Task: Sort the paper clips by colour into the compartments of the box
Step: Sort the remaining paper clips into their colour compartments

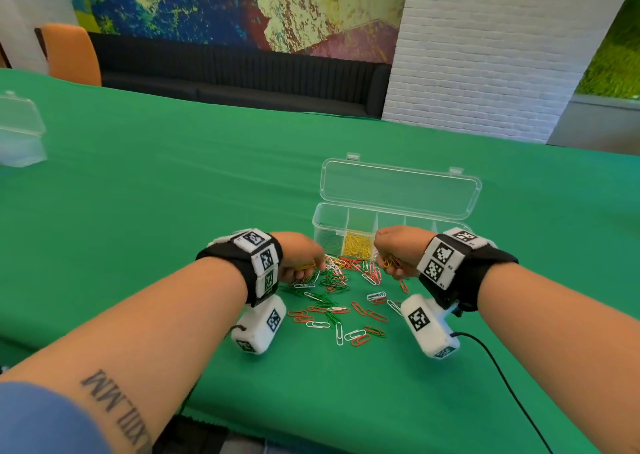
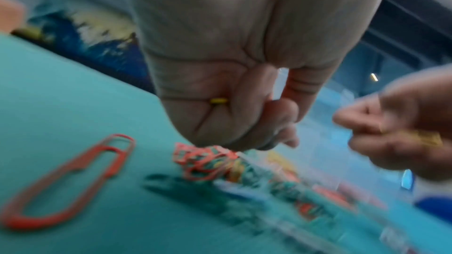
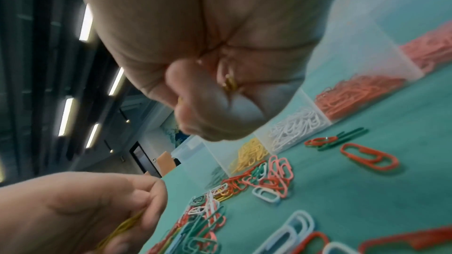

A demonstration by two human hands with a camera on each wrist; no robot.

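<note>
the left hand (image 2: 234, 76) hangs over the green bench (image 2: 73, 103), fingers curled, a yellow clip (image 2: 218, 101) caught in its grip. below its fingertips lies a blurred heap of clips (image 2: 208, 163). a lone red clip (image 2: 73, 179) lies apart at the left. the right hand (image 2: 401, 126) holds yellow clips (image 2: 428, 138).

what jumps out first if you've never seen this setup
A scatter of red, green and white paper clips on the green table, between the two hands. Behind it stands the open clear box, its yellow compartment bright. Both the left hand and the right hand hold yellow clips.
</note>
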